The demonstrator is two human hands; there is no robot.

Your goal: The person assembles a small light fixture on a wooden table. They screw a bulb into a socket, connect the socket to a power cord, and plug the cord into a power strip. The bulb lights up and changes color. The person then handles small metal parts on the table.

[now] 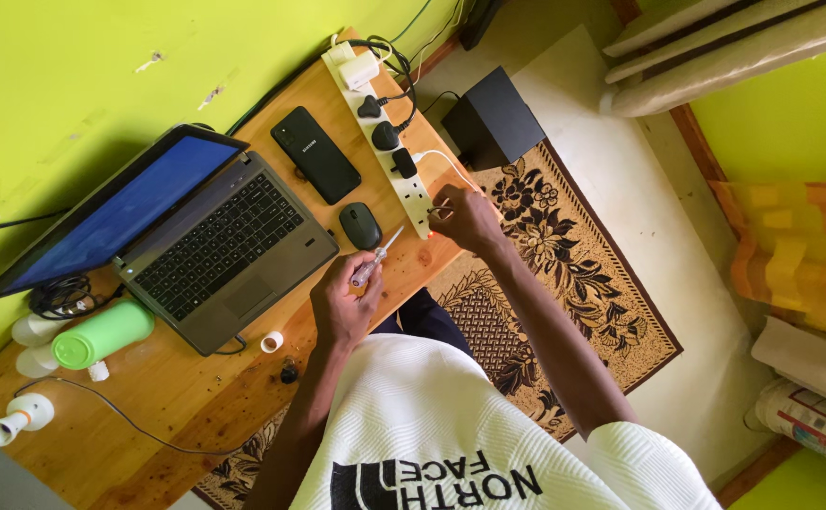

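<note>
My left hand is closed around a small screwdriver with a clear handle, its tip pointing up toward the near end of a white power strip. My right hand rests at that near end of the strip, fingers pinched against its edge beside a white cable. Several black plugs and a white adapter sit in the strip. Both hands are over the front edge of a wooden desk.
An open laptop, a black phone and a black mouse lie on the desk. A green bottle, a bulb holder with wire and a small white ring sit at the left. A black box stands on the patterned rug.
</note>
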